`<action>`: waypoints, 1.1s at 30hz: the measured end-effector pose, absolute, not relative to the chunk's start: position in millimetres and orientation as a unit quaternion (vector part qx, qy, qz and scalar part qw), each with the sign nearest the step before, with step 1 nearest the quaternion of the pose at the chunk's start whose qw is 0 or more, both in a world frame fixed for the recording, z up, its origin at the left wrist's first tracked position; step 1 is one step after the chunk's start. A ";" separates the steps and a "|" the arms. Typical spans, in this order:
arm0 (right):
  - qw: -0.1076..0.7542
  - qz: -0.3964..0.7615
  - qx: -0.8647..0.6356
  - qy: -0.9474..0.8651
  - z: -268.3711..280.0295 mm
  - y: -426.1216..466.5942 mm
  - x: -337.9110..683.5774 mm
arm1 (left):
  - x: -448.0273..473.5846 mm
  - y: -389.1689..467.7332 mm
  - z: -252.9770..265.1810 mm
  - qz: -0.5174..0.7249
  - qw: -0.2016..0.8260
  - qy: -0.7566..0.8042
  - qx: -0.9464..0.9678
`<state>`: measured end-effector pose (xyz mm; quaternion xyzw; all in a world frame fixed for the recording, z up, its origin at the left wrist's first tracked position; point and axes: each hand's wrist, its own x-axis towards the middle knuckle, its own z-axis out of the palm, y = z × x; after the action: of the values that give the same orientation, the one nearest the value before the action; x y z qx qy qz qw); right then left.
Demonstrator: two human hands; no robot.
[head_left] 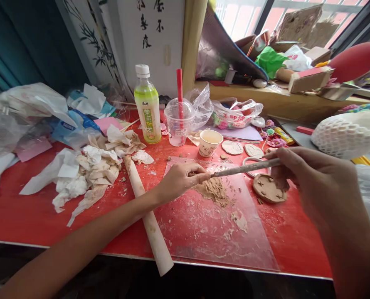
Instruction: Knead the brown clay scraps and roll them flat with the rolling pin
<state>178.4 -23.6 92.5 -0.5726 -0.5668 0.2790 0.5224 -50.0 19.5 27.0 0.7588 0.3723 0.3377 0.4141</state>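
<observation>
My right hand [325, 182] grips one end of a thin grey stick [244, 169], smeared with what looks like clay, and holds it nearly level. At the stick's other end, the fingers of my left hand [180, 178] are pinched together on its tip. Beneath lies a crumbly mound of brown clay [214, 192] on a transparent sheet [203, 236]. Below my right hand's fingers is a round brown clay disc [264, 190] with small marks pressed into it. A pale rolling pin [152, 228] lies under my left forearm, sticking out past the table's front edge.
Crumpled tissues [91, 170] cover the left of the red table [25, 207]. Behind the sheet stand a green drink bottle [147, 108], a plastic cup with a red straw [178, 128] and a paper cup [210, 143]. Pale flat discs [232, 147] lie beside them.
</observation>
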 end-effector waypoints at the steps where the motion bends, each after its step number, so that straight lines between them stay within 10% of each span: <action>1: 0.530 0.311 -0.549 -0.567 90.3 -17.6 176.7 | -50.1 19.6 26.7 0.344 0.420 0.371 0.753; 7: 0.535 0.504 -0.436 -0.518 64.7 21.9 170.1 | -50.7 24.6 20.1 0.354 0.423 0.394 0.735; 14: 0.676 0.433 -0.442 -0.401 49.1 41.5 208.5 | -57.1 33.1 22.6 0.306 0.307 0.472 0.768; 33: 0.546 0.489 -0.458 -0.502 40.8 24.2 182.7 | -97.7 71.9 17.2 0.155 0.081 0.515 0.839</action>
<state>182.7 24.2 40.8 -0.4577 -0.5024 0.4895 0.5464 -97.7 71.9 17.2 0.8391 0.5152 0.1547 0.0809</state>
